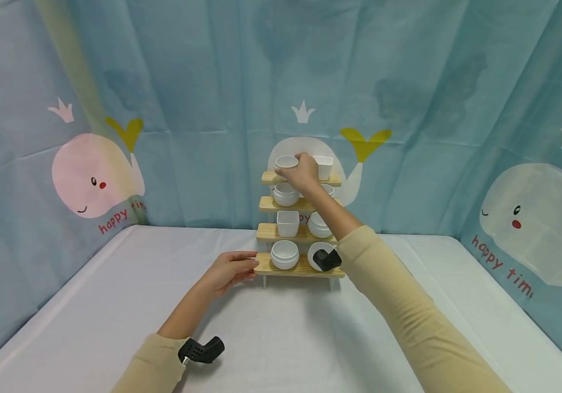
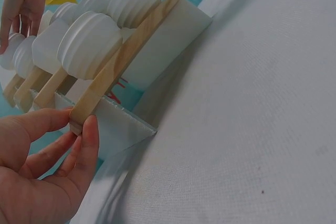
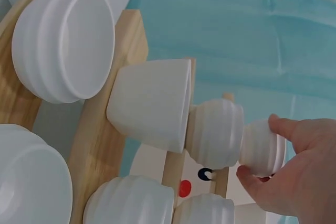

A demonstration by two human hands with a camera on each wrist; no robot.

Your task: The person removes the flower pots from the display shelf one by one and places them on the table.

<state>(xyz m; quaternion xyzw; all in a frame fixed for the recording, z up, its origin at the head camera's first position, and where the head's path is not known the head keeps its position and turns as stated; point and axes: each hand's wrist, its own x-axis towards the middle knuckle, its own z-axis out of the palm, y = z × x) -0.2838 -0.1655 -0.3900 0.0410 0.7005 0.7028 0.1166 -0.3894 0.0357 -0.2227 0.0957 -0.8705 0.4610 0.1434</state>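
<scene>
A tiered wooden stand (image 1: 268,233) carries small white pots in pairs on its steps. On the top step, my right hand (image 1: 304,173) grips a round white pot (image 1: 287,162) by its sides, thumb and fingers apart around it in the right wrist view. To its right is a square white pot (image 1: 324,166). My left hand (image 2: 52,156) pinches the left end of the lowest board (image 2: 105,80) between thumb and fingers. A ribbed round pot (image 1: 284,254) sits on that board near the hand, and a square pot (image 1: 288,223) stands one step up.
The stand rests on a white-covered table (image 1: 113,305) near its back edge. Behind and at both sides hangs a blue curtain (image 1: 202,180) printed with whales. My right forearm crosses in front of the stand's right side, partly covering pots there.
</scene>
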